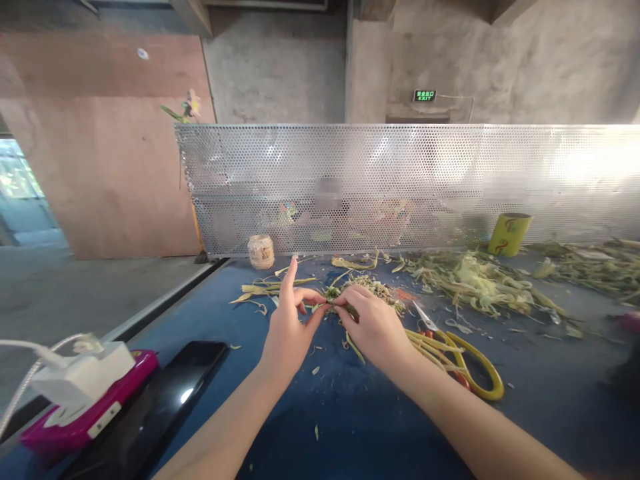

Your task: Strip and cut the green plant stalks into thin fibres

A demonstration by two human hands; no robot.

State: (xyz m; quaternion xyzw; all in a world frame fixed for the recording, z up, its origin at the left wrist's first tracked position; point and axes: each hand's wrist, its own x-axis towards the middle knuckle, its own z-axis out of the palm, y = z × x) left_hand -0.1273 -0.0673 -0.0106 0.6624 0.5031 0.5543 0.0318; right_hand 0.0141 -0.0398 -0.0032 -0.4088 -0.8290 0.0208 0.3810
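Both my hands meet over the blue table [350,420] and pinch the same thin green leaf strip [326,305]. My left hand [293,327] grips it between thumb and middle finger, with the index finger raised straight up. My right hand [373,323] is curled round the strip's other end, and a loose green end hangs below it. A small heap of leaf scraps [373,288] lies just behind my hands. Yellow-handled scissors [463,357] lie on the table right beside my right wrist.
A black phone [165,400] and a pink power bank [85,413] with a white charger [83,377] sit at front left. A perforated metal screen [425,187] closes off the back. A twine spool [261,251], a yellow cup [509,233] and long leaf piles [480,280] lie near it.
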